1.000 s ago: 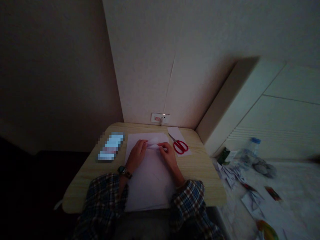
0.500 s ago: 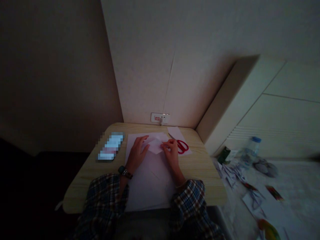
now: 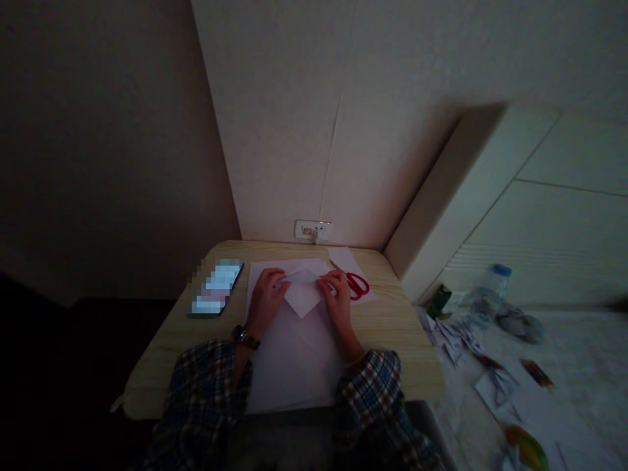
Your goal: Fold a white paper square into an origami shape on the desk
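A small folded white paper piece point(image 3: 303, 294) is lifted a little above a stack of white sheets point(image 3: 294, 353) on a small wooden table point(image 3: 392, 327). My left hand point(image 3: 265, 299) pinches its left end and my right hand point(image 3: 337, 297) pinches its right end. The lower corner of the piece points down toward me. Both arms wear plaid sleeves, and a watch point(image 3: 244, 337) sits on my left wrist.
Red-handled scissors point(image 3: 354, 284) lie on a paper scrap just right of my right hand. A phone point(image 3: 216, 296) lies at the table's left. A wall socket point(image 3: 313, 230) is behind. To the right, a surface holds paper scraps point(image 3: 454, 333) and a plastic bottle point(image 3: 488, 294).
The folded piece has been opened out and raised, from a narrow strip between my fingertips to a wider, downward-pointing shape. Both hands stayed at its two ends.
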A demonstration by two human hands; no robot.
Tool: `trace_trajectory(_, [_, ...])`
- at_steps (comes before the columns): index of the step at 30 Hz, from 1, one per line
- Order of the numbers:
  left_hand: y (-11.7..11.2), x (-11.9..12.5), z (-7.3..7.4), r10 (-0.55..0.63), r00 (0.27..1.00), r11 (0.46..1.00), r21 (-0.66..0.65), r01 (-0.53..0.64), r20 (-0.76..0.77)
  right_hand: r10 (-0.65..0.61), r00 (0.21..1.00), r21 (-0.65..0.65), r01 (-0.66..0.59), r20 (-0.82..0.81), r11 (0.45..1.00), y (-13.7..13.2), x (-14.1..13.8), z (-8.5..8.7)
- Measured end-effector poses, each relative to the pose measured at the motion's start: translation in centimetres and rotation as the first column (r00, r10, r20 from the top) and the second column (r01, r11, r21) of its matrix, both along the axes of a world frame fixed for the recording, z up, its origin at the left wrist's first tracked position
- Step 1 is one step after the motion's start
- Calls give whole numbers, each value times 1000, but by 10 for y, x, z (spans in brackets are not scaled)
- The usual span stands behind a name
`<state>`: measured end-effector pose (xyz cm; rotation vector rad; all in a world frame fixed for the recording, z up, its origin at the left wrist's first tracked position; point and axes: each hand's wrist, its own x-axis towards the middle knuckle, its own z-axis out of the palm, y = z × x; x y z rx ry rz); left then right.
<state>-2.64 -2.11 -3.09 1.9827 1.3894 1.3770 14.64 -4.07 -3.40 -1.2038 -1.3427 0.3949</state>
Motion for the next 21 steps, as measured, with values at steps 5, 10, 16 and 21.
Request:
trace_trajectory(5, [-2, -3, 6, 24, 996, 1000, 13, -26, 90, 54, 998, -3, -54, -27, 999, -3, -2, 4])
trace_trajectory(10, [-3, -7, 8, 68, 977, 998, -14, -66, 201, 109, 992, -72, -114, -68, 991, -1, -1, 1])
trace_trajectory(16, [-5, -8, 17, 68, 974, 997, 33, -77, 217, 172, 980, -99, -183, -103, 978, 1, -1, -1])
trace_trajectory(21, [-5, -8, 16, 55, 969, 994, 80, -76, 240, 162, 980, -108, -174, -118, 979, 0, -1, 0])
